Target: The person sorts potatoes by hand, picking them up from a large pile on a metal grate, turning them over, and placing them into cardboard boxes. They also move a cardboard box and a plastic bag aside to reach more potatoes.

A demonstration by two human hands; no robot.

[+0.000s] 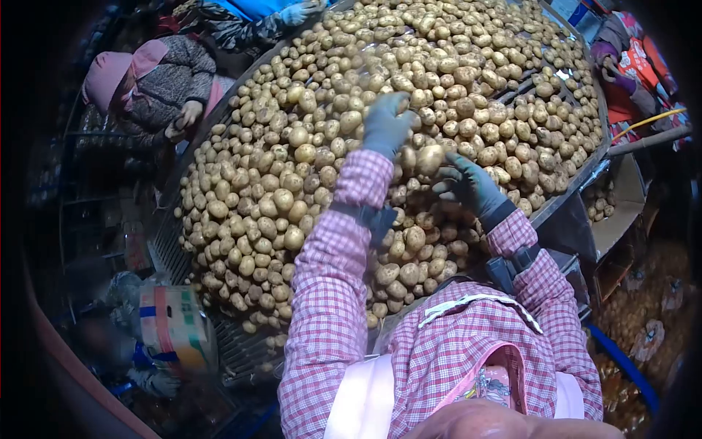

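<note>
The left hand (386, 123) lies knuckles-up on the potatoes (278, 197), so its fingers (398, 102) curl out of sight and whether they close on anything cannot be told. The right hand (468, 184) touches one potato (430, 158), but its palm side is hidden. The checked sleeves (333, 278) cover the near part of the pile. The sorting table (578, 179) is cut off by the top edge. Dark vignetting swallows the corners. A box (175, 329) at lower left carries print too blurred to read.
</note>
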